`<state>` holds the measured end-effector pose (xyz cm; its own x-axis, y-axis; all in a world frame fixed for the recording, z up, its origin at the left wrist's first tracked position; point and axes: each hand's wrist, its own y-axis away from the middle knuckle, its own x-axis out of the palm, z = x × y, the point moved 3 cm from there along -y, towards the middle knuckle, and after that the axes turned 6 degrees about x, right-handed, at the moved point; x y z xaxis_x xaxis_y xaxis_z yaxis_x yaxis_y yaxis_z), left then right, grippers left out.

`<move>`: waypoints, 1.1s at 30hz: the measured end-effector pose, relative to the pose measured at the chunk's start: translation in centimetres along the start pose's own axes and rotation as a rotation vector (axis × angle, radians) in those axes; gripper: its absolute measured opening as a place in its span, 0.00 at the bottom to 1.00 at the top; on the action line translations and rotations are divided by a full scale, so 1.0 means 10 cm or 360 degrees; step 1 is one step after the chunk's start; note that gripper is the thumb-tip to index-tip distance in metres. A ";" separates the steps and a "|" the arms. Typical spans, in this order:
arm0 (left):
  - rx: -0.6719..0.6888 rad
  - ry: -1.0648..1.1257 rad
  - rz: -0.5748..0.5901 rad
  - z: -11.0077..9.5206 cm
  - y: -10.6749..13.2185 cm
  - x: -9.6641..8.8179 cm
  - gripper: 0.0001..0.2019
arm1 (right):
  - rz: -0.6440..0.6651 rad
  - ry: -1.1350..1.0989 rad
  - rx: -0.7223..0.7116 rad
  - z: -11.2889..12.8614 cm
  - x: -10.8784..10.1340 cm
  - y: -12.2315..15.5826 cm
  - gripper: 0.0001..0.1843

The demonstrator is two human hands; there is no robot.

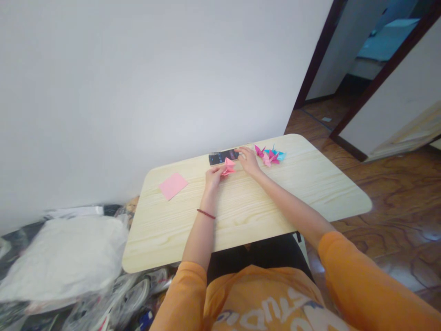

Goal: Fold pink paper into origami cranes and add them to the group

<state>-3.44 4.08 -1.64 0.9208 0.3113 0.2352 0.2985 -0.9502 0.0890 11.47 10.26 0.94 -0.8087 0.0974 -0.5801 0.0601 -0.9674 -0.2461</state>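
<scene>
One small pink folded paper figure (228,166): creased, pointed flaps, at far middle of pale wooden desk (241,216), just near side of phone. Left hand (214,175): fingers pinching its left edge. Right hand (248,159) just right of it, fingers loosely extended, tips on right end of one black flat phone (218,158). One flat pink square paper sheet (172,185) lying left, apart. One cluster of small folded paper cranes (270,156) right of right hand: three pink-toned, one blue, as far as visible. One red cord bracelet (206,214) on left wrist.
</scene>
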 end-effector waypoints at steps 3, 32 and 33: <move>-0.0018 -0.0073 0.0075 0.01 0.02 0.04 0.09 | 0.0168 -0.0436 0.0025 -0.04 -0.02 0.07 0.15; 0.0063 0.0059 0.0166 -0.03 0.12 0.19 0.13 | 0.0200 -0.1045 0.0144 0.07 -0.12 0.34 0.20; 0.0062 0.0063 0.0170 -0.03 0.12 0.19 0.13 | 0.0199 -0.1048 0.0149 0.07 -0.12 0.34 0.20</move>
<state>-1.39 3.52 -0.76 0.9373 0.2080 0.2795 0.2098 -0.9775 0.0237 12.24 6.72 1.31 -0.9885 -0.1509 0.0018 0.1496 -0.9812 -0.1223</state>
